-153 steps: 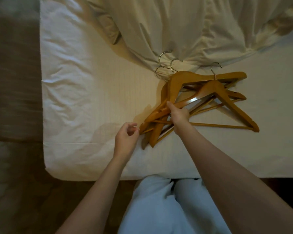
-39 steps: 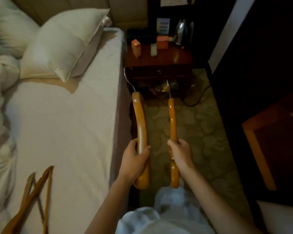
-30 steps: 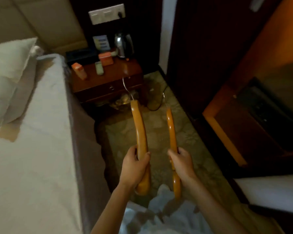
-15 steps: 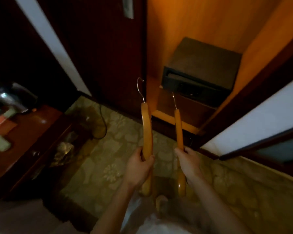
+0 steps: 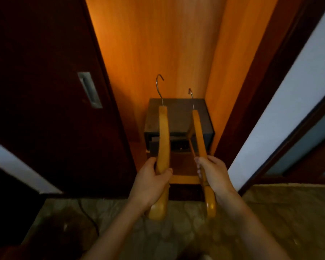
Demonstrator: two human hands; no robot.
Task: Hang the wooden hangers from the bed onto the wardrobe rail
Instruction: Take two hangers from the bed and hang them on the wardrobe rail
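I hold two wooden hangers edge-on in front of an open wardrobe with orange wood walls. My left hand is shut on the thicker left hanger, its metal hook pointing up. My right hand is shut on the thinner right hanger, hook also up. Both hangers stand side by side, a hand's width apart. The wardrobe rail is out of view, and so is the bed.
A dark safe box sits on the wardrobe floor behind the hangers. A dark sliding door with a recessed metal handle stands at the left. A white wall strip and dark frame run at the right. Patterned carpet lies underfoot.
I took two hangers off the bed and turned right, past the nightstand, to face the wardrobe. The open compartment and safe are now straight ahead and closer; both grips are unchanged.
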